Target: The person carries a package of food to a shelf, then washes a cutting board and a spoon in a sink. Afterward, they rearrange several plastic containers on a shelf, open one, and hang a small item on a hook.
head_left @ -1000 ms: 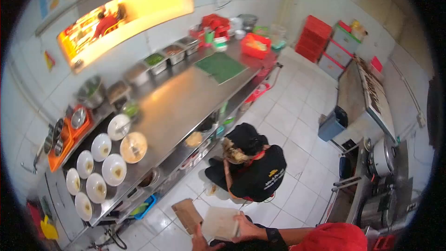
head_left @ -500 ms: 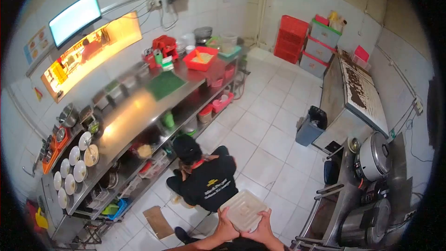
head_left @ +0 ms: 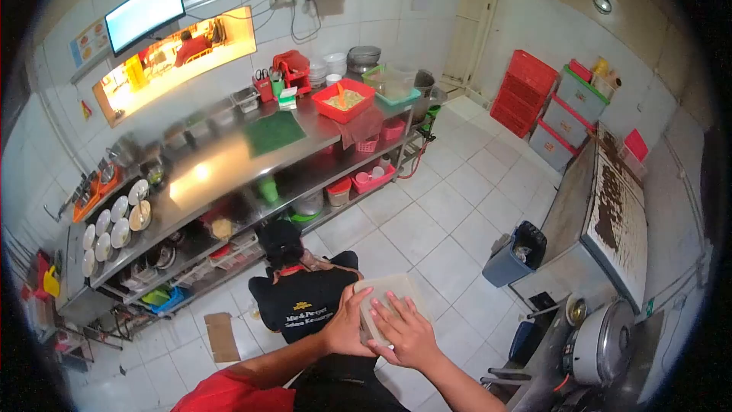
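Note:
Held out in front of my body is a pale, squarish lidded container (head_left: pixel 404 288). My left hand (head_left: pixel 348 323) grips its left side. My right hand (head_left: pixel 402 333) lies across its top with the fingers spread. Just beyond, to the left, a person in a black shirt and black cap (head_left: pixel 301 290) crouches on the floor, facing the lower shelves. What that person's hands hold is hidden from me.
A steel counter (head_left: pixel 221 172) with bowls and a red basket (head_left: pixel 343 100) runs along the left wall. Cardboard (head_left: pixel 222 337) lies on the tiles. At right are a grey bin (head_left: pixel 515 253), a worn-topped chest (head_left: pixel 616 206) and a large cooker (head_left: pixel 602 343).
My right hand has moved from the container's right edge onto its top. The container is tilted differently. The view has shifted, and more of my red sleeve shows.

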A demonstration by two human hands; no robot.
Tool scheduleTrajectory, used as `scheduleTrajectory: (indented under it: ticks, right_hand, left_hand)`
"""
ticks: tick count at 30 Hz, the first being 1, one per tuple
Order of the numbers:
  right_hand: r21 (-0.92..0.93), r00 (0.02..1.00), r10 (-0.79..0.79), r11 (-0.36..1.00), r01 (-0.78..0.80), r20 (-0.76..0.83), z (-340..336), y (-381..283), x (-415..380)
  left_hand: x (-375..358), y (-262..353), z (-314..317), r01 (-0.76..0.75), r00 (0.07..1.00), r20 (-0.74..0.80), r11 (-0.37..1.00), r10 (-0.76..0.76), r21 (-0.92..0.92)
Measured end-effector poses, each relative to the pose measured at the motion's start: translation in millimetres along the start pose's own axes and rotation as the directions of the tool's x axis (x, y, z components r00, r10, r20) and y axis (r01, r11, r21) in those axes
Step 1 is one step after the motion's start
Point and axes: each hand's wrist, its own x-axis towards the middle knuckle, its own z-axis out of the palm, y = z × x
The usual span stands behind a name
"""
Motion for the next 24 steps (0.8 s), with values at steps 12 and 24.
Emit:
scheduleTrajectory:
  ticks: [12, 24]
  right_hand:
    - [0.245, 0.992, 0.117, 0.964, -0.101, -0.053, -31, 243, 100]
    - [0.946, 0.897, 0.442, 0.286, -0.155, 0.014, 18, 475, 272]
  left_hand:
    - [226, -121, 70, -0.111, 0.992, -0.071, 0.992, 0.107, -0.054]
    - [345, -221, 30, 0.132, 0.924, -0.371, 0.988, -0.094, 0.079]
